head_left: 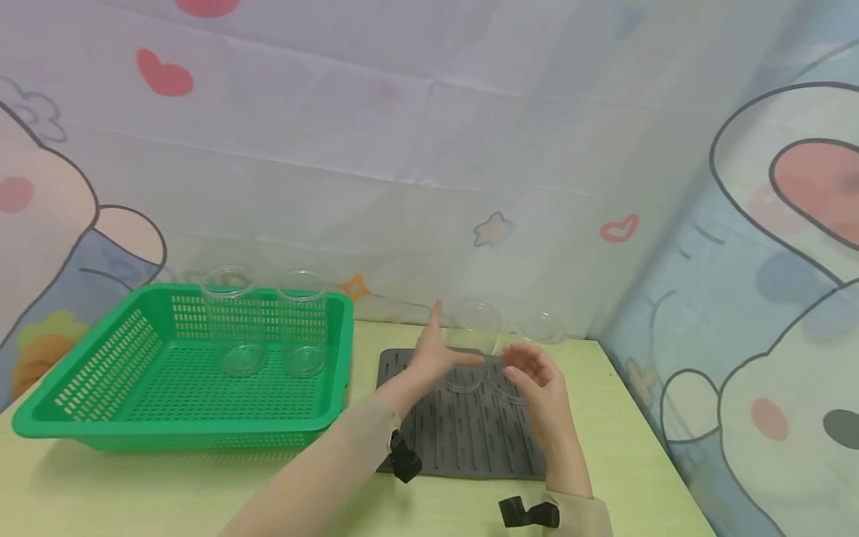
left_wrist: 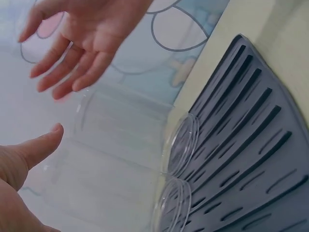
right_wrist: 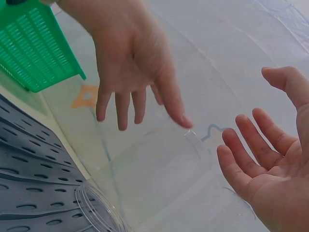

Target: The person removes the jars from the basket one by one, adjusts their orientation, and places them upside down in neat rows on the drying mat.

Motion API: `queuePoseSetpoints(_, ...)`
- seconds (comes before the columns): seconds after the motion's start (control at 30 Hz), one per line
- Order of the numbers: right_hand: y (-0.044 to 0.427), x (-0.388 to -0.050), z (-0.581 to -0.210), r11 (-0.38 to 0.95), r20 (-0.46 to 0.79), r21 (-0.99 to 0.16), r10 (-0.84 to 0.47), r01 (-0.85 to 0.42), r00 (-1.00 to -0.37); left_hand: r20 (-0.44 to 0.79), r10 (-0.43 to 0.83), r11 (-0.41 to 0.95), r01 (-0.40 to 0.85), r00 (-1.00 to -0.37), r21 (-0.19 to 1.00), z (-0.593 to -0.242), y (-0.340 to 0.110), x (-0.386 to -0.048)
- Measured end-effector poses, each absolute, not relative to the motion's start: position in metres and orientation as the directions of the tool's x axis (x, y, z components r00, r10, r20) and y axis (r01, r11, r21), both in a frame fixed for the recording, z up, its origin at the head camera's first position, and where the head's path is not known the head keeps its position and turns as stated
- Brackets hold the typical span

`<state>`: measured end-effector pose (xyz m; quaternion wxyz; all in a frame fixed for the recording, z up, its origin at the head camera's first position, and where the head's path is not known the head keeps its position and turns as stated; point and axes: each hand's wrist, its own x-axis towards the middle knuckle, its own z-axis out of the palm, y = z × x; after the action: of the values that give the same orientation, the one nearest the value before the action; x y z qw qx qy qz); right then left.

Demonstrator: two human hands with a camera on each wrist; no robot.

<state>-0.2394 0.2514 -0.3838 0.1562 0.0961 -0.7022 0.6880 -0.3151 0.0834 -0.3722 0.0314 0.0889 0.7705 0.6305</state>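
Observation:
Two tall, clear cups stand upright on the dark grey ridged mat [head_left: 463,440]. My left hand [head_left: 432,358] is at the left cup [head_left: 478,335], its thumb and fingers spread; whether it touches the wall is hard to tell. By the right cup [head_left: 542,328] is my right hand [head_left: 542,384], fingers loosely bent with nothing between them. The left wrist view has both cup bases on the mat, with the right hand [left_wrist: 94,43] apart from the cups. Open fingers of the left hand [right_wrist: 135,63] appear above a cup in the right wrist view.
A green perforated basket [head_left: 201,429] sits left of the mat, with two similar clear cups [head_left: 235,321] standing inside it. The pale yellow table [head_left: 624,447] ends at a cartoon-print cloth [head_left: 376,149] behind and to the right.

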Motion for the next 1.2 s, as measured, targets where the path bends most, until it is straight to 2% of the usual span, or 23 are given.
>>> queuePoseSetpoints(0.27, 0.251, -0.241, -0.384, 0.025, 0.355, -0.935, 0.082, -0.355, -0.931, 0.126, 0.237, 0.126, 0.159, -0.963, 0.979, -0.357, 0.051, -0.296)
queuePoseSetpoints(0.5, 0.25, -0.24, -0.384, 0.036, 0.358, -0.934, 0.076, -0.356, -0.931, 0.239, 0.349, 0.095, 0.288, -0.906, 0.953, -0.344, 0.017, -0.281)
queuePoseSetpoints(0.63, 0.249, -0.241, -0.384, 0.056, 0.356, -0.934, 0.072, -0.353, -0.932, 0.294, 0.372, 0.076, 0.344, -0.881, 0.936, -0.335, -0.007, -0.275)
queuePoseSetpoints(0.8, 0.249, -0.242, -0.384, 0.054, 0.351, -0.936, 0.067, -0.348, -0.934, 0.342, 0.296, 0.05, 0.372, -0.892, 0.927, -0.333, -0.041, -0.268)
queuePoseSetpoints(1.0, 0.247, -0.243, -0.385, 0.049, 0.36, -0.932, 0.06, -0.358, -0.931, 0.288, 0.114, 0.034, 0.294, -0.951, 0.955, -0.337, -0.08, -0.259)
queuePoseSetpoints(1.2, 0.245, -0.245, -0.386, 0.048, 0.35, -0.937, 0.06, -0.347, -0.935, 0.262, -0.033, -0.007, 0.263, -0.964, 0.965, -0.342, -0.118, -0.255)
